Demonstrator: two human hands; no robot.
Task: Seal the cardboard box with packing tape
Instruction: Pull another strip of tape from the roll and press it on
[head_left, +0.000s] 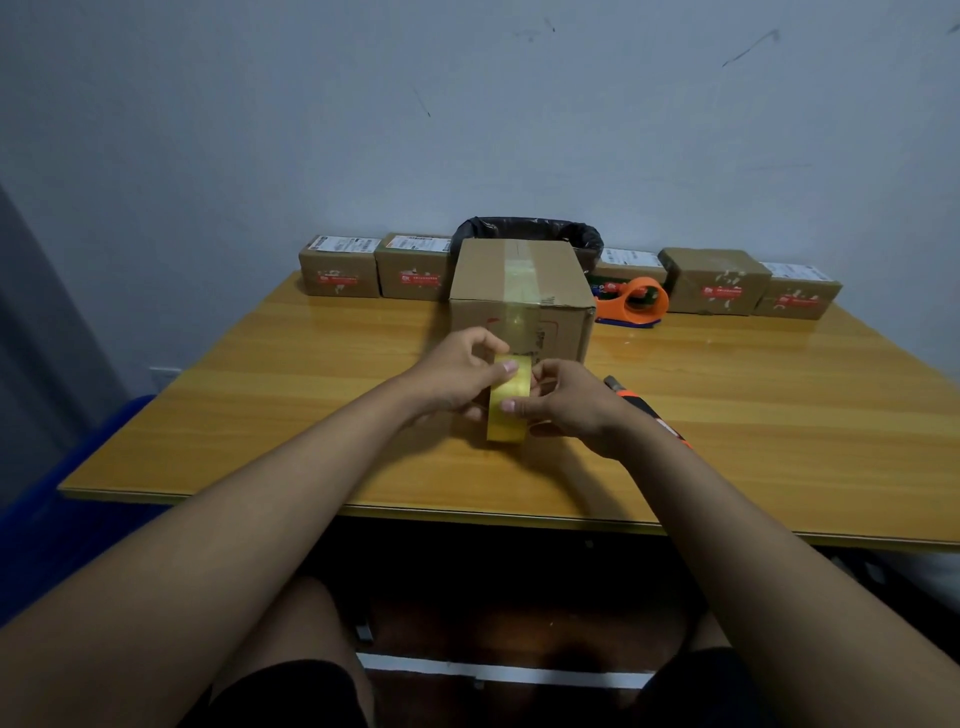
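Observation:
A brown cardboard box (521, 296) stands on the wooden table (260, 395), with a strip of clear tape running over its top and down its near face. Just in front of it, both hands hold a yellowish roll of packing tape (509, 408) upright on edge. My left hand (457, 374) grips the roll from the left, thumb on its rim. My right hand (566, 400) grips it from the right, thumb pressed on the tape surface. The roll's centre hole is hidden.
An orange tape dispenser (634, 301) lies right of the box. An orange-and-black utility knife (649, 410) lies behind my right wrist. Several small labelled parcels (340, 273) line the table's far edge, with a black-lined bin (535, 231) behind the box.

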